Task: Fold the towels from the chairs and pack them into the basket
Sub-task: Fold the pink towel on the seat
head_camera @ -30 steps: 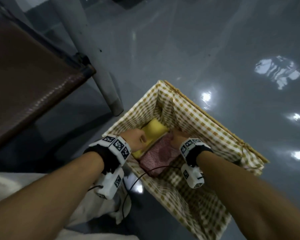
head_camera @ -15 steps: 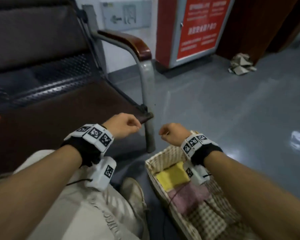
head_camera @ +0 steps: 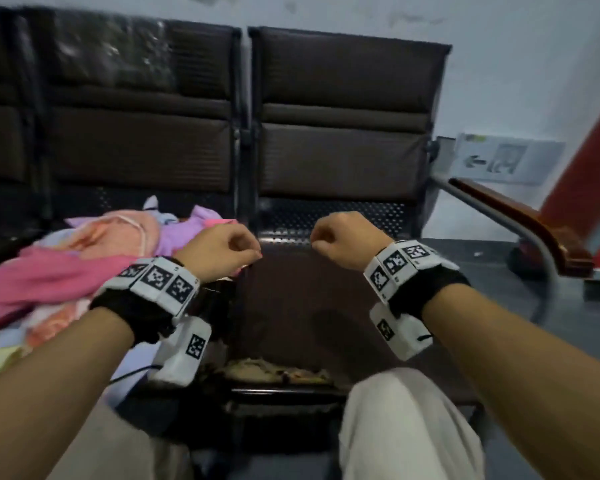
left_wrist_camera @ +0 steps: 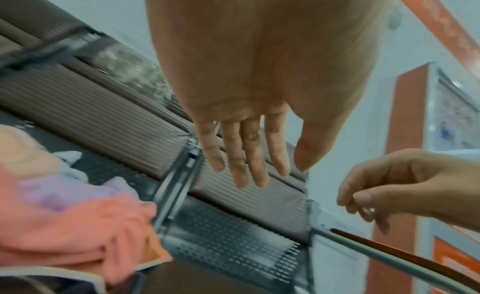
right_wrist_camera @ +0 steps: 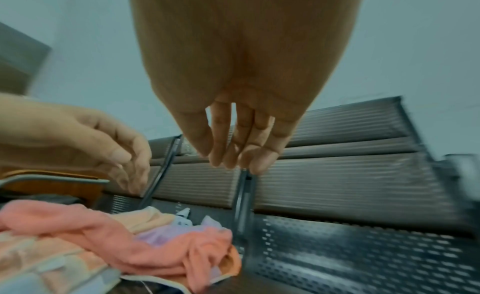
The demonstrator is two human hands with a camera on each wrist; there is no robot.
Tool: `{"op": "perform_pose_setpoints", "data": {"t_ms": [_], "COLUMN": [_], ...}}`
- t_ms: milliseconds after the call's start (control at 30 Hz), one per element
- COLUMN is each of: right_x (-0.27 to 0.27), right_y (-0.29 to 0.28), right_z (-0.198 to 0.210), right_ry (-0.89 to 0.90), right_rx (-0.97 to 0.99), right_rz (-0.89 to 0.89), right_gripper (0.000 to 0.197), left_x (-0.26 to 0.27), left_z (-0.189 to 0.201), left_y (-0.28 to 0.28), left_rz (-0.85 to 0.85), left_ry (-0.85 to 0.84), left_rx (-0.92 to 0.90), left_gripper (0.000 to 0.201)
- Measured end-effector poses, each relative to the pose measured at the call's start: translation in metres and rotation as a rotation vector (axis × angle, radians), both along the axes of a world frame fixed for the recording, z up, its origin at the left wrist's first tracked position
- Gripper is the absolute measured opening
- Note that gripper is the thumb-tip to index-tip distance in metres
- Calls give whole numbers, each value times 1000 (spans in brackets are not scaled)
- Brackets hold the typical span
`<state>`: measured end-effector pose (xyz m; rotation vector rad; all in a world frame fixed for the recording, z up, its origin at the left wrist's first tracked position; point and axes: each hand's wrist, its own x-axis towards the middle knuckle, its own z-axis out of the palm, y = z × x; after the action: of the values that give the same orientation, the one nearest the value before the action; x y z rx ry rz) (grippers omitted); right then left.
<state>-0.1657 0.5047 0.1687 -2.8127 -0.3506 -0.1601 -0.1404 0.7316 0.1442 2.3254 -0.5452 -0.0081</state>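
Two dark chairs (head_camera: 340, 140) are showing side by side, with one jumbled pile of towels (head_camera: 84, 258) lying on the left seat; can't really count the towels in it. Both hands are hovering above the seats, holding nothing, fingers loose and relaxed. The left hand (head_camera: 219, 249) is hanging just beside the pile's right edge, while the right hand (head_camera: 343, 239) is floating further right, well apart from it.

Towel pile (head_camera: 84, 268): your left forearm covers its near side; the head view's left edge cuts it off; blurred, so you cannot count single towels.
Wall sign (head_camera: 499, 161): print too small for you to read.
Red cabinet (head_camera: 589, 188): cut by the right edge.
Chair backs (right_wrist_camera: 337, 165): smeared in your right wrist view.
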Motion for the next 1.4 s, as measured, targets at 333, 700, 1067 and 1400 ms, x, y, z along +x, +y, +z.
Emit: {"op": "perform_pose_setpoints", "data": {"t_ms": [333, 700, 1067, 1400], "right_x": [95, 114, 63, 16], "right_y": [148, 206, 134, 38], "right_z": [-85, -130, -67, -35], "right_ry": [150, 239, 58, -294], "right_rx": [20, 165, 335, 473], "right_rz": [311, 403, 171, 4], "right_gripper": [16, 53, 12, 19], "left_x": [51, 53, 22, 16], "left_z": [-65, -71, -30, -26], "left_y": [153, 193, 107, 56], "left_rz": [319, 502, 175, -51], "left_ry": [173, -75, -207, -281], "left_rx": [336, 407, -75, -24], "left_gripper": [40, 9, 14, 27]}}
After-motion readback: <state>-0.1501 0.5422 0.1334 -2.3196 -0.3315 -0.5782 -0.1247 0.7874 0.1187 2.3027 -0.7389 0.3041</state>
